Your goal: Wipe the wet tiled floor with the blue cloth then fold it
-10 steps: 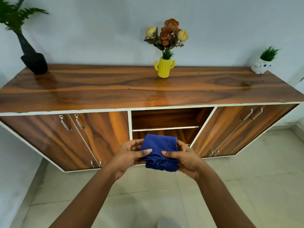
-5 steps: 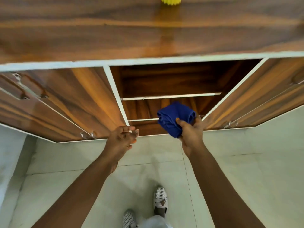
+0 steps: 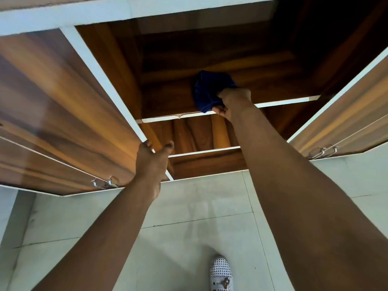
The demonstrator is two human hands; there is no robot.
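1. Our right hand [image 3: 233, 101] grips the folded blue cloth [image 3: 210, 89], fingers curled round its near edge, with the thumb under it.
2. The cloth sits on the upper shelf [image 3: 289, 99] of the cabinet's [image 3: 63, 101] open middle bay, its near part lying over the shelf's white front edge.
3. Our left hand [image 3: 151, 162] holds nothing; its fingers are loosely spread, with the fingertips [image 3: 147, 144] touching the white divider [image 3: 100, 76] left of the bay and the thumb pointing into the opening.
4. Below the upper shelf we see a lower shelf [image 3: 201, 152], part hidden behind our right forearm.
5. Closed wood doors flank the bay, with metal handles [image 3: 105, 182] near their lower corners.
6. The tiled floor [image 3: 199, 206] runs under the cabinet, pale with thin grout lines.
7. One white dotted shoe [image 3: 220, 271] stands on the floor between our arms.
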